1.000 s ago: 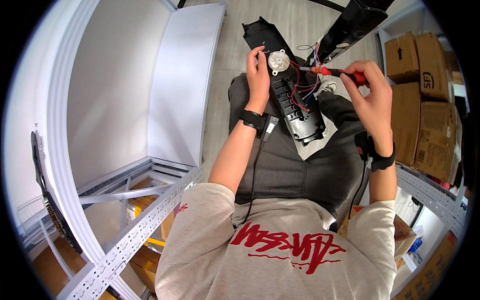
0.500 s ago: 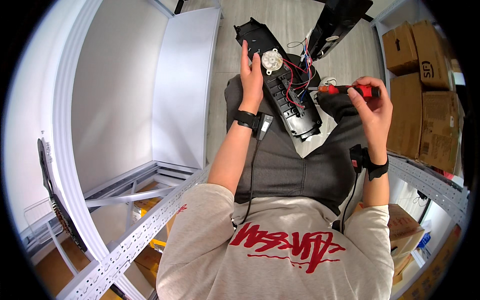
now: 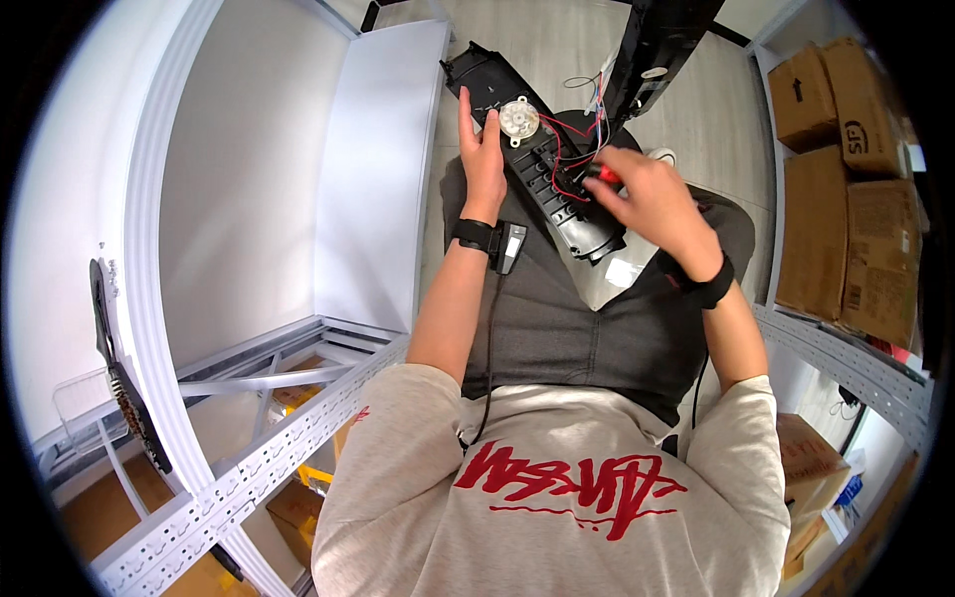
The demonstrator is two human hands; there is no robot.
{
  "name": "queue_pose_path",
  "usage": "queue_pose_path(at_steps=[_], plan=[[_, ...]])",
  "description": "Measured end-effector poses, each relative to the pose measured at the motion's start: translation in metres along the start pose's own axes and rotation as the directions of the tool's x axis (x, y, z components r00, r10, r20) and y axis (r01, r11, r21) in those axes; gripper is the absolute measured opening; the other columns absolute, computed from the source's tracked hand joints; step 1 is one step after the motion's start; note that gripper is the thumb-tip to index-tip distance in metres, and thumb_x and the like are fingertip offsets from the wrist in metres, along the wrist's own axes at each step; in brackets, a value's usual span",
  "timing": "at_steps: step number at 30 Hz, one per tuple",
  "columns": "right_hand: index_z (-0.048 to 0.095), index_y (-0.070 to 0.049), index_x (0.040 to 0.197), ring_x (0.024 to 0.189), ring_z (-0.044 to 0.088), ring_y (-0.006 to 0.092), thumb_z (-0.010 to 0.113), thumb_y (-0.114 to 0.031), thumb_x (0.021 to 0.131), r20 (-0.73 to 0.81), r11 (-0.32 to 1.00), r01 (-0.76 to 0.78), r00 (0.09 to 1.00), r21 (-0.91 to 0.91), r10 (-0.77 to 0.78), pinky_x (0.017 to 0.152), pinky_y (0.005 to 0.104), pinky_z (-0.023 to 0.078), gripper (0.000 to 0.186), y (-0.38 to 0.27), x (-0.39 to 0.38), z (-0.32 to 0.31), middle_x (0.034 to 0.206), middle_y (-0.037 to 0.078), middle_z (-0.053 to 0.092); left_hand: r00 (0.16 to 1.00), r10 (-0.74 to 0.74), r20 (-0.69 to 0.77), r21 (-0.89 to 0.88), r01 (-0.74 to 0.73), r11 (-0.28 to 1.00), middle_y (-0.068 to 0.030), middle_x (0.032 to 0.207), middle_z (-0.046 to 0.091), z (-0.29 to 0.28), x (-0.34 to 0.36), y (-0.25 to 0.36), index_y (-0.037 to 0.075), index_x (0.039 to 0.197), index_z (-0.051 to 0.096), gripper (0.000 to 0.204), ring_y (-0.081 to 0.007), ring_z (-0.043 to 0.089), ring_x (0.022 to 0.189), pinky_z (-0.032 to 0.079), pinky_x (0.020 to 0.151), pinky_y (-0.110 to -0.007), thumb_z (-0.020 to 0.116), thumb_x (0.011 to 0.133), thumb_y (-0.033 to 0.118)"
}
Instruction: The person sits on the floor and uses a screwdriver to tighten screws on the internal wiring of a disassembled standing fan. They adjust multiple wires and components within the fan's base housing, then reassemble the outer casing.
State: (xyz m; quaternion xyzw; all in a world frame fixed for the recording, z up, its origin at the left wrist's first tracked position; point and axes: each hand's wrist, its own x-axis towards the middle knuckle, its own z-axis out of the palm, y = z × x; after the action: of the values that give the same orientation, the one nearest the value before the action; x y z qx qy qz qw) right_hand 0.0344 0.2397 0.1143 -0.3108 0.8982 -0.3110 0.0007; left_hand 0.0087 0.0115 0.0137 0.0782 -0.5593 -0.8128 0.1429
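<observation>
A long black plastic panel (image 3: 589,237) lies tilted diagonally over my lap, carrying a round whitish translucent part (image 3: 518,121) and red, blue and pale wires (image 3: 570,126). My left hand (image 3: 481,164) grips the panel's left side beside the round part, index finger extended upward. In my right hand (image 3: 647,199), blurred, is a red-and-black screwdriver (image 3: 607,172), held low over the wired middle of the panel; its tip is hidden. A tall glossy black piece (image 3: 649,55) stands behind, linked by wires.
Brown cardboard boxes (image 3: 811,229) fill a metal shelf at right. A white board (image 3: 373,169) and metal frame (image 3: 259,453) are at left, with cartons below and a dark long tool (image 3: 124,368) against the white upright. Pale floor (image 3: 537,30) shows ahead.
My right hand and screwdriver have moved leftward and inward onto the panel's middle, the wrist turning. My left hand and the panel's upper end have shifted slightly left in view.
</observation>
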Motion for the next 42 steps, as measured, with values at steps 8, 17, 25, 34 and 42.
queue_pose_path(at_steps=[8, 17, 25, 34, 42], plan=[[0.053, -0.003, 0.110, 0.076, 0.069, 0.0394, 0.076, -0.029, 0.085, 0.120, 0.984, -0.097, 0.986, -0.151, 0.115, 0.065, 0.0471, 0.056, 0.044, -0.011, -0.015, 0.044, 0.085, 0.018, 0.068, 1.000, 0.001, 0.005, -0.065, -0.001, 0.998, -0.0125, 0.167, 0.019, -0.007, 0.003, -0.009, 0.007, 0.161, 0.021, 0.065, -0.0210, 0.032, 0.147, 0.031, 0.118, -0.034, 0.055, 0.105, 0.015], [0.052, -0.005, 0.113, 0.077, 0.068, 0.0407, 0.073, -0.018, 0.084, 0.010, 0.990, -0.134, 0.991, -0.053, 0.134, 0.066, 0.0489, 0.056, 0.038, -0.009, -0.017, 0.050, 0.088, 0.019, 0.067, 0.999, 0.004, -0.045, -0.006, -0.004, 1.000, -0.0106, 0.164, 0.025, -0.001, 0.000, -0.003, 0.007, 0.160, 0.024, 0.065, -0.0185, 0.035, 0.140, 0.032, 0.114, -0.033, 0.057, 0.105, 0.017], [0.057, -0.007, 0.111, 0.078, 0.068, 0.0403, 0.071, -0.017, 0.083, -0.042, 0.987, -0.157, 0.987, 0.016, 0.158, 0.067, 0.0491, 0.056, 0.033, -0.012, -0.017, 0.046, 0.091, 0.018, 0.068, 0.998, -0.004, -0.057, -0.001, 0.004, 1.000, -0.0054, 0.157, 0.037, -0.004, 0.001, -0.010, 0.011, 0.160, 0.026, 0.063, -0.0102, 0.052, 0.115, 0.044, 0.098, -0.027, 0.056, 0.105, 0.017], [0.060, -0.007, 0.109, 0.074, 0.067, 0.0379, 0.073, -0.018, 0.081, -0.098, 0.989, -0.097, 0.991, -0.114, 0.086, 0.063, 0.0465, 0.055, 0.032, -0.017, -0.021, 0.046, 0.086, 0.016, 0.065, 0.998, 0.024, -0.060, 0.021, -0.023, 1.000, -0.0056, 0.152, 0.043, -0.005, 0.003, -0.015, 0.011, 0.160, 0.027, 0.062, -0.0112, 0.054, 0.111, 0.045, 0.096, -0.027, 0.056, 0.105, 0.017], [0.067, 0.000, 0.103, 0.072, 0.066, 0.0357, 0.073, -0.020, 0.082, -0.120, 0.932, -0.257, 0.948, 0.254, 0.294, 0.067, 0.0402, 0.053, 0.029, -0.012, -0.013, 0.024, 0.085, 0.020, 0.068, 1.000, 0.026, 0.006, 0.104, -0.027, 0.994, -0.0060, 0.159, 0.036, -0.010, 0.002, -0.019, 0.011, 0.160, 0.026, 0.062, -0.0131, 0.053, 0.116, 0.044, 0.100, -0.029, 0.055, 0.105, 0.017]])
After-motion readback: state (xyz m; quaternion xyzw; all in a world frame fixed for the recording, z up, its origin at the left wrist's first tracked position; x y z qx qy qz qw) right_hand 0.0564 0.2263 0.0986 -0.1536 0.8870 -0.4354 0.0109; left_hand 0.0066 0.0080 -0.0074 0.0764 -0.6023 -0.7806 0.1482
